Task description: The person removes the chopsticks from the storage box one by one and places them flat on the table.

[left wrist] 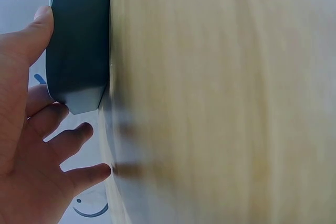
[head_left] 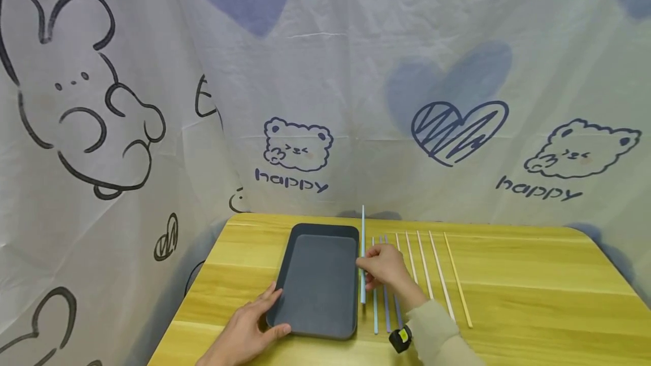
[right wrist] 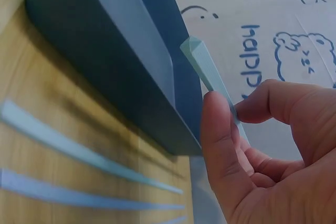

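A dark grey rectangular tray (head_left: pixel 320 284) lies on the wooden table. My left hand (head_left: pixel 246 323) touches its near left corner, fingers spread; in the left wrist view the thumb (left wrist: pixel 43 27) rests against the tray. With thumb and fingertips, my right hand (head_left: pixel 390 270) pinches a light blue chopstick (head_left: pixel 363 227). In the right wrist view this held chopstick (right wrist: pixel 207 69) is raised beside the tray's right wall, its thick square end pointing toward me. To its right lie another light blue chopstick (head_left: pixel 376 315) and purple ones (head_left: pixel 388 312), partly hidden by the right hand and sleeve.
Farther right, several pale pink or white chopsticks (head_left: pixel 439 275) and a yellow one (head_left: pixel 459 284) lie in a row. A small black device (head_left: pixel 400 339) sits at the right wrist. Behind the table (head_left: pixel 534 298) hangs a printed white cloth (head_left: pixel 366 100).
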{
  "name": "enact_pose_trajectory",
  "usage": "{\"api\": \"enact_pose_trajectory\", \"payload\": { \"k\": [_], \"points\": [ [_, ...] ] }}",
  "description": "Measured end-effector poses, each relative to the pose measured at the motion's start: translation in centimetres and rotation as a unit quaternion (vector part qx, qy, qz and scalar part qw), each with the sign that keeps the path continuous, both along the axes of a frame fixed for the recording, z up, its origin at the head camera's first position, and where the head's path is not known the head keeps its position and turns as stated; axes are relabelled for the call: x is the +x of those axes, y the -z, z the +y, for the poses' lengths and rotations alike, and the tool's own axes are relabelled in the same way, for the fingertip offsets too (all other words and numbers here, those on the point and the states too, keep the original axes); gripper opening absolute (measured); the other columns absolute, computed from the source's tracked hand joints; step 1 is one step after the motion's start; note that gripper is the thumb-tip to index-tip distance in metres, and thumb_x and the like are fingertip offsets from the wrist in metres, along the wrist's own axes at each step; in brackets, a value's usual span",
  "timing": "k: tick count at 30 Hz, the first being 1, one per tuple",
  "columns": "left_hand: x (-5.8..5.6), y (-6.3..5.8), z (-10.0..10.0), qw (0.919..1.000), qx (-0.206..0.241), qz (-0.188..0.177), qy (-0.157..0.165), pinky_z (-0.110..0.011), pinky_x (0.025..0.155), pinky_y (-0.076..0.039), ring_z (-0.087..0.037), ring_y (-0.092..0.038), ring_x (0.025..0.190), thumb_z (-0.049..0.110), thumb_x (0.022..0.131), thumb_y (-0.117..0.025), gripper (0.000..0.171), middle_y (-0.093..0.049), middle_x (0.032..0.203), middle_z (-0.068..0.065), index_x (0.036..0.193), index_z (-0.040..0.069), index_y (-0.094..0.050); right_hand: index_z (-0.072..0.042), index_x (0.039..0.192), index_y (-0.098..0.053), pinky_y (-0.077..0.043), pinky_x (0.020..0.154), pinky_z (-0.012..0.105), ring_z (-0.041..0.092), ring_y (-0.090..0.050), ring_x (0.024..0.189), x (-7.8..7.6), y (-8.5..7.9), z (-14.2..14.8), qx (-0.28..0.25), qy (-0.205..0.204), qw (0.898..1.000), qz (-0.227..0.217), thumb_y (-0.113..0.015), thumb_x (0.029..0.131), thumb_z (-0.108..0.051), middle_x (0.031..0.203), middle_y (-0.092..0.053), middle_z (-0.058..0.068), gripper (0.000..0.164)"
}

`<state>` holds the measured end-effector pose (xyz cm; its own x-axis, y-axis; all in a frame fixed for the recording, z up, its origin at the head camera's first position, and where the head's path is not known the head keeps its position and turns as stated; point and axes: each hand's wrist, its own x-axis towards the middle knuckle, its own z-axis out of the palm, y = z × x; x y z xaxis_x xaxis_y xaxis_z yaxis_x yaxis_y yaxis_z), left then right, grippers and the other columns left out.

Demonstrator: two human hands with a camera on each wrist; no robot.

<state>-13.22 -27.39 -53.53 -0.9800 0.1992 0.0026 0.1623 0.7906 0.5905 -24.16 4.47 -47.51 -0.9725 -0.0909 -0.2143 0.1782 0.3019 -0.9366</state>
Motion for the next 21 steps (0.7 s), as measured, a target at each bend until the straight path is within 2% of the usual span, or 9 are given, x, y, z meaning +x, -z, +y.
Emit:
{"api": "enact_pose_trajectory", "payload": {
  "k": [6, 21],
  "points": [
    [-0.1, 0.0, -0.1, 1.0000, 0.002, -0.004, 0.004, -0.075, 0.114, -0.039, -0.045, -0.051, 0.146, 0.061, 0.096, -0.069, 0.082, -0.039, 0.169, -0.013, 0.158, 0.011, -0.050, -0.001, 0.085, -0.066, -0.061, 0.048, 0.034, 0.015, -0.061, 0.049, -0.1, 0.4, 2.1, 0.017, 0.015, 1.000, 0.002, -0.069, 0.084, -0.006, 0.061, -0.058, 0.005, 0.006],
    [0.0, -0.3, 0.1, 1.0000, -0.004, -0.007, 0.005, -0.075, 0.115, -0.038, -0.045, -0.050, 0.146, 0.060, 0.096, -0.069, 0.082, -0.037, 0.169, -0.013, 0.158, 0.011, -0.049, 0.007, 0.108, -0.064, -0.062, 0.053, 0.035, 0.016, -0.062, 0.054, 0.2, 1.1, 9.5, 0.037, 0.039, 0.999, -0.011, -0.068, 0.092, -0.011, 0.068, -0.062, 0.008, 0.025]
  ]
}}
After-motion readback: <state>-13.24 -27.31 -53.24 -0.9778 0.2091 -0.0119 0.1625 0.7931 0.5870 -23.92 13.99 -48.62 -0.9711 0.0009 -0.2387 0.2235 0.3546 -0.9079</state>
